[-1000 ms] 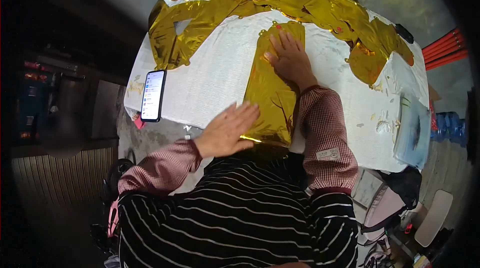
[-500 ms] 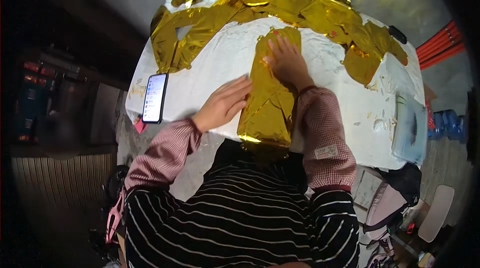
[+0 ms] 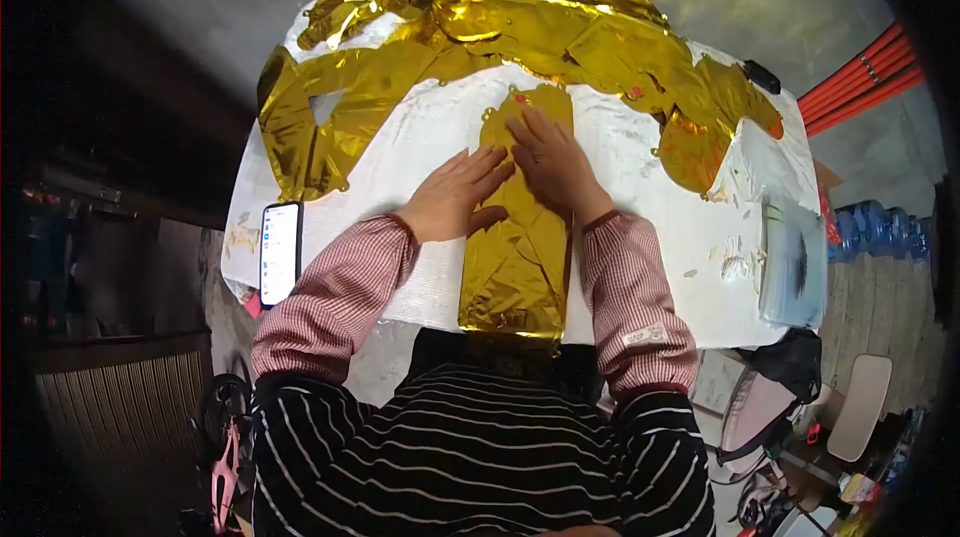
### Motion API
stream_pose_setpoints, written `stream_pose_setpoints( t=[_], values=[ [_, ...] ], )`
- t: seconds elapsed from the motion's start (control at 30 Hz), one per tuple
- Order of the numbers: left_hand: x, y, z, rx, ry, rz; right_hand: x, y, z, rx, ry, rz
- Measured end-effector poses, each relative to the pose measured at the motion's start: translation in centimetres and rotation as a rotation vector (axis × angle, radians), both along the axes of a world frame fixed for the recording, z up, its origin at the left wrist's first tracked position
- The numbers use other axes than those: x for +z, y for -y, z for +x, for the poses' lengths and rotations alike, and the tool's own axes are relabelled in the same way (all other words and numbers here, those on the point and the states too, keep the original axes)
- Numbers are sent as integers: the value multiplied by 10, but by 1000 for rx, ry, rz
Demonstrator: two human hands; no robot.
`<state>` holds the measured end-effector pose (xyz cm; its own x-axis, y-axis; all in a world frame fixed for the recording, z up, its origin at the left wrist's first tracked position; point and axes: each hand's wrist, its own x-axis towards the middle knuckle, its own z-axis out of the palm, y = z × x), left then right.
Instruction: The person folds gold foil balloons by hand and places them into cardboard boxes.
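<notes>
A long piece of shiny gold foil lies lengthwise on the white-covered table, its near end at the table's front edge. My left hand rests across its left side with the fingers spread, partly on the white surface. On the upper part of the foil, just below a small red mark, my right hand lies flat, palm down. The fingertips of both hands are close together. Neither hand grips anything.
More gold foil runs in an arc along the table's far side. A lit phone lies at the left edge, and a clear plastic bag at the right. A black object sits at the far right corner. Red poles stand beyond.
My left hand has moved up and inward onto the foil strip, closer to my right hand. The camera view has shifted, so the table appears lower and further left.
</notes>
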<state>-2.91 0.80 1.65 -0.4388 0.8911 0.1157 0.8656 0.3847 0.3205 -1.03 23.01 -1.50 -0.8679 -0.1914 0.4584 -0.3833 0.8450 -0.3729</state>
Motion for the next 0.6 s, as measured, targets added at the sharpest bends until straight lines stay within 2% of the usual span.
stream_pose_setpoints(
  t=[0.07, 0.13, 0.17, 0.2, 0.27, 0.33, 0.37, 0.43, 0.47, 0.53, 0.6],
  values=[
    [6, 1, 3, -29, 15, 3, 4, -3, 4, 7, -15, 558],
    [15, -2, 11, -90, -5, -99, -1, -1, 2, -32, 20, 485],
    [11, 0, 18, -200, -157, -154, -4, 0, 2, -57, 34, 409],
    [11, 3, 30, -207, -144, -152, -6, -1, 4, -60, 49, 408],
    [30, 16, 62, -333, 225, -249, -5, 3, 2, -96, 41, 324],
    [21, 34, 89, -488, 199, -184, -3, 4, 2, -81, 65, 280],
    [23, 40, 99, -487, 196, -188, -1, 4, 3, -73, 89, 241],
    [27, 48, 111, -695, 378, -1, 3, 6, 4, -81, 118, 238],
    [27, 46, 104, -701, 370, -2, 5, 5, 4, -87, 153, 243],
    [18, 37, 75, -600, 379, 285, 6, 6, 5, -97, 138, 236],
    [-28, 12, 26, -531, 177, 472, 2, 5, 6, -86, 130, 237]
  ],
)
